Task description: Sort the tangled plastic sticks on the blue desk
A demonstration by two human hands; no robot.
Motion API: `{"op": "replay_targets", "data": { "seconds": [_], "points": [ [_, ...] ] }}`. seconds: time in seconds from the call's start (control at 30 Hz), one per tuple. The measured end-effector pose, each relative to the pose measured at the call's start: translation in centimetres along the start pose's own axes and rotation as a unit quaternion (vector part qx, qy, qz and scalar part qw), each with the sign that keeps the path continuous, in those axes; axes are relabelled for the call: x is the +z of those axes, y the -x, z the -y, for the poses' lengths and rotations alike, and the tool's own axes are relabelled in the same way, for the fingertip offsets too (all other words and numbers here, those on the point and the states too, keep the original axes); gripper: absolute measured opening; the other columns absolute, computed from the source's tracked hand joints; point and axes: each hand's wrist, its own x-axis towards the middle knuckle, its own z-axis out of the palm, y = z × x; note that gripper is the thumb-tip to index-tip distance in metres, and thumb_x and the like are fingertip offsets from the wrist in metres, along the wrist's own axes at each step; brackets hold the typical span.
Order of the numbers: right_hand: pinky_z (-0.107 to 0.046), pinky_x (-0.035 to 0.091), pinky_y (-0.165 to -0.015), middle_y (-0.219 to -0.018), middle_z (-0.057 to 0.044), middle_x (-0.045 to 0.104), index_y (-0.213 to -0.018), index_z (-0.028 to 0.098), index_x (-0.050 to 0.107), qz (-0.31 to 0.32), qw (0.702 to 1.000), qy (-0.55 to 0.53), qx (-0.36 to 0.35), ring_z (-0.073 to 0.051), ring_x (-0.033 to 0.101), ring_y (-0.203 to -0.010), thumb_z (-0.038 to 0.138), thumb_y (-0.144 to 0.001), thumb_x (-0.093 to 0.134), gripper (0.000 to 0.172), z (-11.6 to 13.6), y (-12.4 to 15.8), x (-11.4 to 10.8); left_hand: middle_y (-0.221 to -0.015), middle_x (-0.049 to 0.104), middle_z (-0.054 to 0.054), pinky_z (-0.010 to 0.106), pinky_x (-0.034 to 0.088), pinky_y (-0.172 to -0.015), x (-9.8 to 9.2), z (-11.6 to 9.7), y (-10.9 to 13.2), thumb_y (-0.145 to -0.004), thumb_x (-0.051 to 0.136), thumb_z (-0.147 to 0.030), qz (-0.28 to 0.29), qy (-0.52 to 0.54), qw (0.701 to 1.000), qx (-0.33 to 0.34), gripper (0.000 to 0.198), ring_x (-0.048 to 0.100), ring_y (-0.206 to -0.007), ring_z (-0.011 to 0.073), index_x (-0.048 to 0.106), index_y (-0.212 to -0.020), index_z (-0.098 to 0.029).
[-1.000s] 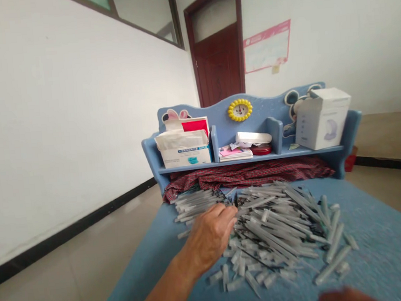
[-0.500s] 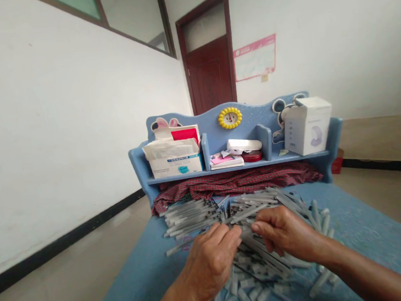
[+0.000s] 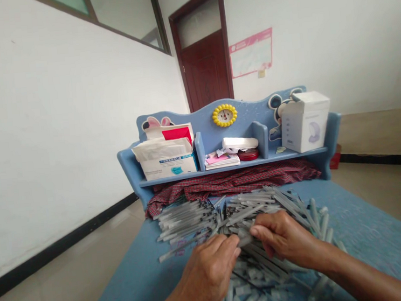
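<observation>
My left hand (image 3: 211,269) is closed, its fingertips pinched over the pile. Close beside it, my right hand (image 3: 281,237) is closed too, thumb against the curled forefinger. A translucent pen part (image 3: 244,236) spans the small gap between them; its ends are hidden by the fingers. Below and around the hands lie loose pen caps (image 3: 259,300) and clear pen barrels (image 3: 266,257). A stack of pens with dark tips (image 3: 183,220) lies side by side at the left. More barrels (image 3: 319,219) lie scattered to the right.
A blue table (image 3: 123,279) carries everything. At its back, a blue shelf (image 3: 226,170) holds a mask box (image 3: 168,165), papers (image 3: 222,162) and a white carton (image 3: 305,122). Checked cloth (image 3: 224,183) is bunched beneath the shelf.
The view has shifted a little. Both hands stay close together over the pile, and the translucent part between them shows slightly more clearly.
</observation>
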Motion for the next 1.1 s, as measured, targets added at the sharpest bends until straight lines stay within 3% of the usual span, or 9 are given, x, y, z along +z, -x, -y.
{"op": "replay_targets", "data": {
  "seconds": [0.13, 0.23, 0.3, 0.4, 0.5, 0.6, 0.8, 0.97, 1.1],
  "points": [
    [-0.017, 0.033, -0.042, -0.055, 0.004, 0.050, -0.079, 0.017, 0.048, 0.037, 0.992, -0.116, 0.025, -0.007, 0.042, -0.045, 0.041, -0.082, 0.051, 0.025, -0.1, 0.1, 0.2, -0.068, 0.059, 0.003, 0.023, 0.047, -0.056, -0.1, -0.1, -0.2, -0.087, 0.040, -0.015, -0.006, -0.006, 1.000, 0.004, 0.015, 0.059, -0.063, 0.0145, 0.055, -0.089, -0.016],
    [-0.016, 0.033, -0.042, -0.056, 0.006, 0.047, -0.095, 0.018, 0.048, 0.035, 0.992, -0.119, 0.018, -0.007, 0.041, -0.046, 0.043, -0.079, 0.056, 0.031, -0.3, 0.1, 0.2, -0.071, 0.060, 0.004, 0.024, 0.048, -0.058, -0.1, 0.0, -0.2, -0.087, 0.039, -0.016, -0.024, -0.013, 1.000, 0.006, 0.017, 0.059, -0.065, 0.0147, 0.055, -0.093, -0.016],
    [-0.016, 0.028, -0.039, -0.052, 0.005, 0.046, -0.084, 0.017, 0.052, 0.026, 0.997, -0.066, 0.022, -0.006, 0.039, -0.043, 0.044, -0.082, 0.051, 0.027, -0.3, 0.1, 0.1, -0.073, 0.061, 0.004, 0.024, 0.049, -0.060, 0.0, 0.0, -0.2, -0.087, 0.040, -0.017, -0.034, -0.017, 0.999, 0.007, 0.017, 0.060, -0.067, 0.0148, 0.055, -0.095, -0.015],
    [-0.016, 0.028, -0.038, -0.050, 0.002, 0.049, -0.063, 0.016, 0.047, 0.025, 0.998, -0.045, 0.039, -0.006, 0.040, -0.040, 0.043, -0.086, 0.043, 0.035, -0.1, 0.1, 0.2, -0.073, 0.061, 0.004, 0.024, 0.049, -0.060, 0.0, 0.1, -0.3, -0.087, 0.040, -0.016, -0.029, -0.021, 0.999, 0.005, 0.017, 0.060, -0.067, 0.0147, 0.055, -0.096, -0.015],
    [-0.017, 0.032, -0.039, -0.054, 0.003, 0.053, -0.078, 0.018, 0.048, 0.039, 0.990, -0.124, 0.055, -0.006, 0.041, -0.040, 0.042, -0.082, 0.051, 0.024, -0.1, 0.1, 0.3, -0.072, 0.061, 0.004, 0.024, 0.049, -0.060, 0.0, 0.0, -0.3, -0.088, 0.040, -0.017, -0.020, -0.019, 1.000, -0.001, 0.017, 0.060, -0.066, 0.0149, 0.055, -0.095, -0.015],
    [-0.017, 0.033, -0.037, -0.055, 0.005, 0.055, -0.095, 0.019, 0.046, 0.050, 0.982, -0.168, 0.067, -0.007, 0.042, -0.039, 0.043, -0.077, 0.057, 0.032, -0.3, 0.1, 0.3, -0.072, 0.061, 0.005, 0.025, 0.050, -0.060, 0.0, 0.0, -0.3, -0.088, 0.039, -0.016, -0.012, -0.010, 1.000, -0.008, 0.018, 0.060, -0.067, 0.0151, 0.056, -0.093, -0.015],
    [-0.016, 0.029, -0.036, -0.048, 0.002, 0.053, -0.063, 0.016, 0.047, 0.017, 0.995, -0.078, 0.053, -0.006, 0.042, -0.036, 0.042, -0.086, 0.043, 0.034, -0.4, 0.0, 0.4, -0.076, 0.063, 0.005, 0.026, 0.050, -0.063, 0.3, 0.2, -0.2, -0.088, 0.038, -0.017, -0.006, -0.004, 1.000, -0.009, 0.018, 0.061, -0.069, 0.0159, 0.056, -0.091, -0.016],
    [-0.019, 0.039, -0.043, -0.058, 0.002, 0.057, -0.076, 0.016, 0.049, 0.038, 0.983, -0.173, 0.054, -0.008, 0.051, -0.045, 0.028, -0.081, 0.051, 0.013, -0.4, 0.0, 0.3, -0.070, 0.063, 0.004, 0.023, 0.046, -0.061, 0.1, -0.2, -0.2, -0.090, 0.034, -0.021, 0.037, 0.053, 0.996, -0.056, 0.023, 0.060, -0.067, 0.0139, 0.056, -0.090, -0.017],
    [-0.021, 0.044, -0.050, -0.062, 0.002, 0.059, -0.079, 0.016, 0.048, 0.022, 0.974, -0.222, 0.045, -0.010, 0.056, -0.052, 0.020, -0.075, 0.055, 0.009, -0.4, -0.1, -0.3, -0.059, 0.057, -0.001, 0.020, 0.040, -0.054, -0.7, -0.5, -0.7, -0.091, 0.030, -0.024, 0.112, 0.125, 0.977, -0.130, 0.028, 0.055, -0.056, 0.0105, 0.055, -0.080, -0.018]
  ]
}}
